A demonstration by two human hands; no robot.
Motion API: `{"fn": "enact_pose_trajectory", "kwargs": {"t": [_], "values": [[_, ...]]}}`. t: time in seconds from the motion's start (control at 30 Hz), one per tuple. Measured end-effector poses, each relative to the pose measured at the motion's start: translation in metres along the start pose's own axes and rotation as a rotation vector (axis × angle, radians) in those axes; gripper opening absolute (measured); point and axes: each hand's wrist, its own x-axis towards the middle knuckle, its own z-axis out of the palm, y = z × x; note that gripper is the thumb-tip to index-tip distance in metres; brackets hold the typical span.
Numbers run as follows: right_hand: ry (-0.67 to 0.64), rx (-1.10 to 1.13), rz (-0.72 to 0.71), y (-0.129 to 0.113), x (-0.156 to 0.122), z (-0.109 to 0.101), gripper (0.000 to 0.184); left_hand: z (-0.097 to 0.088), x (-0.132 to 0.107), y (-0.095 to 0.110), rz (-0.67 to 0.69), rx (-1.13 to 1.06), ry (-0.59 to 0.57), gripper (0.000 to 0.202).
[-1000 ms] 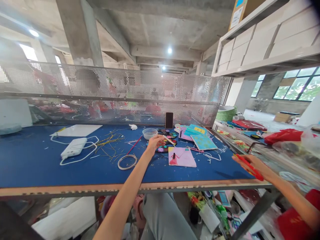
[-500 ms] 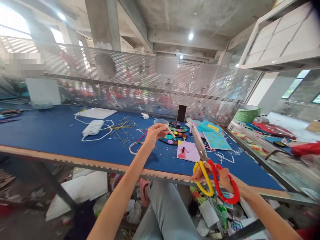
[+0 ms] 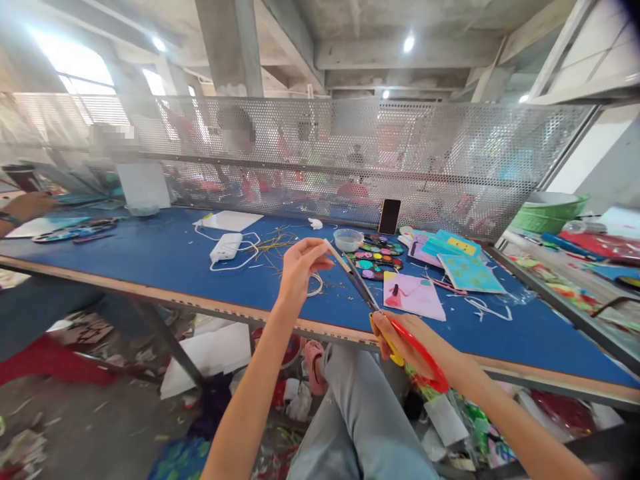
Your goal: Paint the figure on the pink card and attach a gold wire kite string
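Red-and-yellow scissors (image 3: 360,283) got brought right up to a thin pale stick (image 3: 336,255), which is pinched in the left hand (image 3: 300,273). Handles are wrapped tight by the right hand (image 3: 415,350), blades barely parted. Past the scissors, a paint palette (image 3: 375,257) and pink card (image 3: 413,297) are lying on the blue surface (image 3: 125,247).

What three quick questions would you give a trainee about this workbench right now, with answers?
1. Fill the gap: the ____ hand holds the red-and-yellow-handled scissors, while the left hand pinches a thin pale strip.
2. True or false: the white power bank lies to the left of the paint palette on the blue-topped workbench.
3. What dark object stands upright at the back of the workbench, in front of the perforated metal screen?

Key: 1. right hand; 2. true; 3. a phone.
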Motion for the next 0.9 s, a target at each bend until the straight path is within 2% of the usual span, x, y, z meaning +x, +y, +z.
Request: {"fn": "enact_pose_trajectory", "kwargs": {"t": [0.17, 0.53, 0.9], "values": [[0.000, -0.110, 0.045, -0.011, -0.001, -0.002, 0.066, 0.004, -0.004, 0.001, -0.013, 0.037, -0.005, 0.028], [0.004, -0.105, 0.098, -0.007, -0.003, -0.002, 0.066, 0.015, -0.010, 0.001, -0.026, 0.089, -0.039, 0.025], [-0.012, -0.135, 0.125, -0.015, -0.005, -0.003, 0.068, 0.017, -0.009, 0.000, -0.046, 0.094, -0.049, 0.029]]}}
